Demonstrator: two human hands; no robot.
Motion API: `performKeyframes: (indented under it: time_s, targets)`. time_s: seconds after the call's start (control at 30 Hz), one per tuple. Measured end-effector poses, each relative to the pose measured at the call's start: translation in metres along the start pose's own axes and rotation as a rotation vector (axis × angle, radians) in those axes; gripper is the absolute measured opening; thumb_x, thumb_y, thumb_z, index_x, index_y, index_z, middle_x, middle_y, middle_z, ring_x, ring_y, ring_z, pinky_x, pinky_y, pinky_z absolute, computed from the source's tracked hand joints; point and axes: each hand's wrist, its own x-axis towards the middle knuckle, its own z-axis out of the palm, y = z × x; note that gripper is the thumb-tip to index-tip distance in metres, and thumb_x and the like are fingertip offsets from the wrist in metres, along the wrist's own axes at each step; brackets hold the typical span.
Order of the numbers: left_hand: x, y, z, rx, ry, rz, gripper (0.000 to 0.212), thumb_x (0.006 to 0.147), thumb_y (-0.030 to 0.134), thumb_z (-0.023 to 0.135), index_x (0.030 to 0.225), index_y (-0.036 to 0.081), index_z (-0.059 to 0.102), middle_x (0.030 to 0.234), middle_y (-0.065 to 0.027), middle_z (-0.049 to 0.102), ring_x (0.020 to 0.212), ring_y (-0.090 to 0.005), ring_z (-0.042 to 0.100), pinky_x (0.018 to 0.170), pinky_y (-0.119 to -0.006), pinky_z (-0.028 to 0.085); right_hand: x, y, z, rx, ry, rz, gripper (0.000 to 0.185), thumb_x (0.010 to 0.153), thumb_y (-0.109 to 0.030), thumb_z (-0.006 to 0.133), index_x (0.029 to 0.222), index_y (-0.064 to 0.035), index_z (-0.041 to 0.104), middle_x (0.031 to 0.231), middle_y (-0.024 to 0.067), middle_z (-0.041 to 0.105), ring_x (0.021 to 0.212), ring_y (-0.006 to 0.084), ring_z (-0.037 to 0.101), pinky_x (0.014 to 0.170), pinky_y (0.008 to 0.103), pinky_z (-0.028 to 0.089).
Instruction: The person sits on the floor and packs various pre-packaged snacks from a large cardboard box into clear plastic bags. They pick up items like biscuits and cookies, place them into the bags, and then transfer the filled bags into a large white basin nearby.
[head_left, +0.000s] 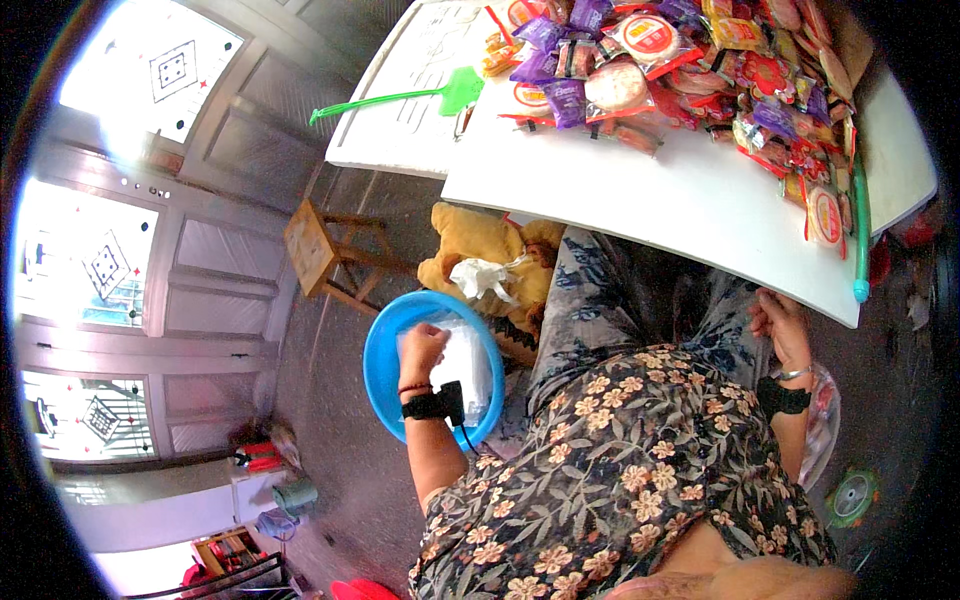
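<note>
My left hand (424, 348) is over a blue plastic basin (372, 379) with its fingers curled. Clear plastic bags (459, 375) lie in the basin beneath it; whether the fingers grip one is hidden. On the other side, my right hand (780, 324) hangs by my right thigh, just below the white table's (637, 184) near edge. Its fingers are loosely bent, and nothing shows in them. Ahead, the tabletop carries a heap of small wrapped snacks (701, 94), among them round crackers (618, 86) and purple packets (564, 101).
A green fly swatter (459, 91) juts past the table's left edge. Along the right edge lies a teal tube (861, 225). Near the basin are a wooden stool (311, 247) and a tan plush item (480, 232) with crumpled white tissue (480, 279). Clear plastic (823, 427) bulges behind my right forearm.
</note>
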Motion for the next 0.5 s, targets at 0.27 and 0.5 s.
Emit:
performKeyframes:
  time_s: [0.27,0.5]
  targets:
    - [-0.016,-0.020,0.031,0.150,-0.053,-0.052,0.042,0.073,0.034,0.076,0.073,-0.006,0.063,0.063,-0.0146,0.063,0.054,-0.0248,0.064,0.049,-0.035,0.050,-0.001,0.003,-0.001,-0.015,0.033,-0.033,0.031,0.090,-0.029,0.066,0.108,-0.0053,0.059,0.079,0.0060,0.062,0.056,0.0130,0.061,0.047,0.0252,0.049]
    - [-0.019,-0.007,0.029,0.160,-0.187,-0.053,0.039,0.074,0.032,0.075,0.081,-0.006,0.066,0.066,-0.0117,0.064,0.056,-0.0207,0.063,0.048,-0.031,0.052,0.002,0.009,-0.005,0.021,0.017,-0.033,0.030,0.090,-0.029,0.065,0.108,-0.0062,0.059,0.078,0.0049,0.061,0.056,0.0122,0.061,0.046,0.0246,0.048]
